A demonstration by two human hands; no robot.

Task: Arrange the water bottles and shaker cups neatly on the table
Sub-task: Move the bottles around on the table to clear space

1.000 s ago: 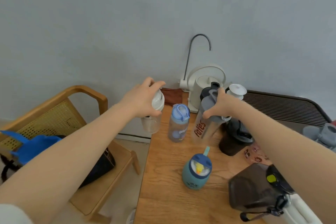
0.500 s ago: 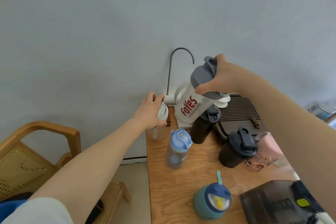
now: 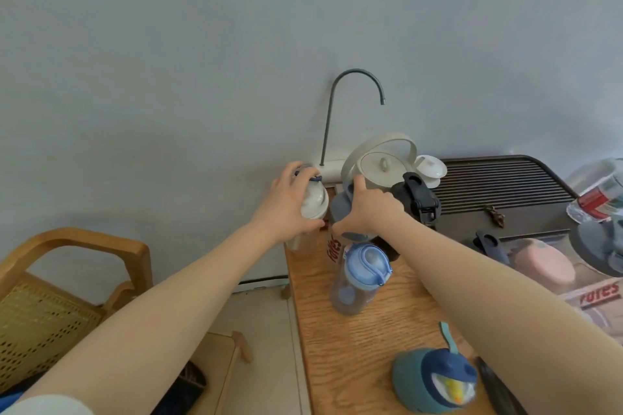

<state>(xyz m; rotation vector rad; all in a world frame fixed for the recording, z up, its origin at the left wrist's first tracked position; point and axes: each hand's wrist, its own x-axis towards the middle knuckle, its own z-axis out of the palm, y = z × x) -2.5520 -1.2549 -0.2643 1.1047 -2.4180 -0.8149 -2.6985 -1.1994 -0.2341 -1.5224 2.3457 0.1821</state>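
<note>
My left grip curls round the white-lidded bottle at the bench back corner, and my right grip clamps the grey-lidded shaker just beside it. A blue-lidded bottle stands just before my right grip, a black shaker and kettle behind. Both held vessels look clear; contents unclear.

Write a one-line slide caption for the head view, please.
Left hand grips a white-lidded bottle; right hand holds the grey-lidded shaker beside it.

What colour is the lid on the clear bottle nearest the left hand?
White lid, head view.
</note>
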